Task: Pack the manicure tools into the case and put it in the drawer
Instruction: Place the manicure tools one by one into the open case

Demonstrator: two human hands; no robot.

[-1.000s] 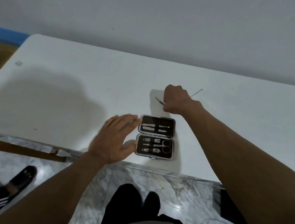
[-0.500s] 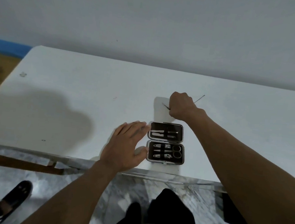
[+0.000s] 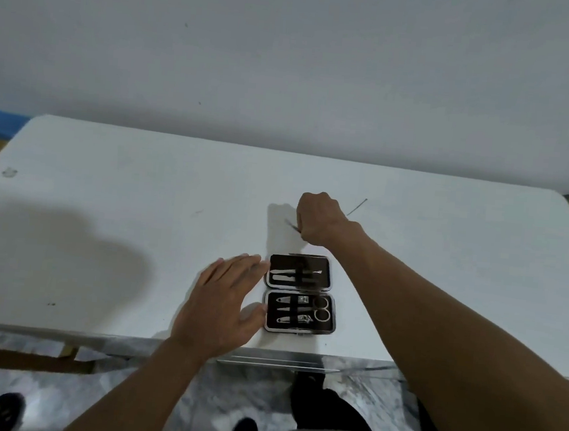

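Two hands: left hand [image 3: 224, 299] flat beside the case [image 3: 301, 262], right hand [image 3: 320, 218] gripping a thin tool [image 3: 292, 224] beyond it.

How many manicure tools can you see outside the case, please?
2: the gripped tool in the right hand, and the loose tool on the table right of that hand. The fist may hide more.
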